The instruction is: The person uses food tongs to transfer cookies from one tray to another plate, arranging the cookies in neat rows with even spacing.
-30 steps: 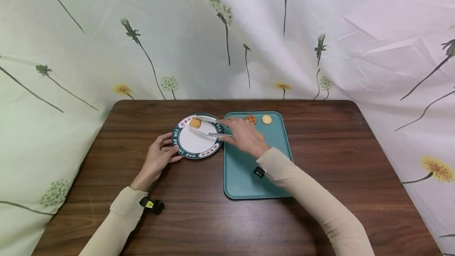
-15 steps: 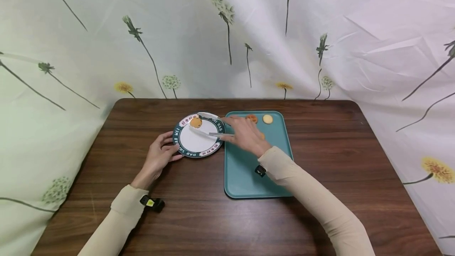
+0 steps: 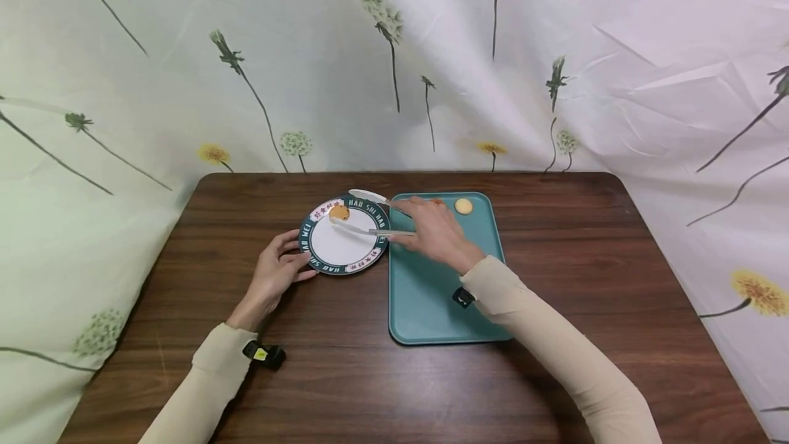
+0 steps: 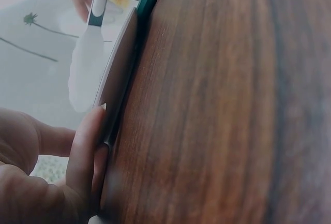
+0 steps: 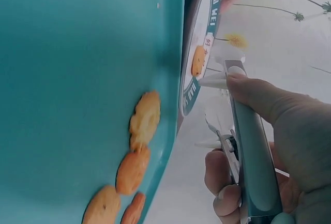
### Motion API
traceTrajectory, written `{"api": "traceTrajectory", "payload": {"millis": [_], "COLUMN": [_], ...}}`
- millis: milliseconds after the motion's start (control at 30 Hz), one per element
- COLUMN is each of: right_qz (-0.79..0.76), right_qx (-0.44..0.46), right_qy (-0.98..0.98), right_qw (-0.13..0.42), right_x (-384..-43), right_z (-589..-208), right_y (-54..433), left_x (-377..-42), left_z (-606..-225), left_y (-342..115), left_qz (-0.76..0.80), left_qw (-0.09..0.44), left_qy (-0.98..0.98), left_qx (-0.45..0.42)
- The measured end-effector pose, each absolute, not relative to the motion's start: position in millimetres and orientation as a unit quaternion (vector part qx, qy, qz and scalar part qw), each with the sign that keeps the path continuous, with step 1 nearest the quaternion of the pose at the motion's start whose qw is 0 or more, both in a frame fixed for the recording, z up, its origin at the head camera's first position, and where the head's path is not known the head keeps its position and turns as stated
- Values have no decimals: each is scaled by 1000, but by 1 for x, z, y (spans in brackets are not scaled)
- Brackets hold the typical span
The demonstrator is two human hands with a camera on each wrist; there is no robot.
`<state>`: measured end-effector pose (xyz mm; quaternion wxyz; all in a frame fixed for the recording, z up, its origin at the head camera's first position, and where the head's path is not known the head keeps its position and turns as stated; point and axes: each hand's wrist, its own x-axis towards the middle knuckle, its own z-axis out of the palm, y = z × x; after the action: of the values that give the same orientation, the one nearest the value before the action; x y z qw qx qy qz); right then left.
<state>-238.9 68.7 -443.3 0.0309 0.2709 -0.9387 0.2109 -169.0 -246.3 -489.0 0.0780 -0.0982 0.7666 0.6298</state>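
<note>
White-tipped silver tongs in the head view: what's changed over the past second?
The tongs have spread wider, their far arm swinging away from the round brown cookie toward the far side of the green-rimmed white plate; the right hand shifted slightly right. Cookie, plate and left hand stayed put.

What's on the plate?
One cookie shows on the plate, toward its far edge. The tongs in the right hand cover parts of it; whatever lies beneath them can't be seen.
</note>
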Motion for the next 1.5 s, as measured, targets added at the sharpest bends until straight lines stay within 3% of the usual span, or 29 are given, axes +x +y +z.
{"api": "traceTrajectory", "payload": {"millis": [800, 1500], "right_qz": [254, 239], "right_qx": [221, 184], "right_qy": [-939, -951], "right_qw": [61, 67], "right_x": [-238, -229], "right_z": [-443, -445], "right_y": [155, 192], "left_x": [-170, -170], "left_z": [-490, -492], "left_y": [-247, -249], "left_qz": [627, 626], "left_qw": [75, 74], "left_qy": [771, 772], "left_qx": [-86, -83]}}
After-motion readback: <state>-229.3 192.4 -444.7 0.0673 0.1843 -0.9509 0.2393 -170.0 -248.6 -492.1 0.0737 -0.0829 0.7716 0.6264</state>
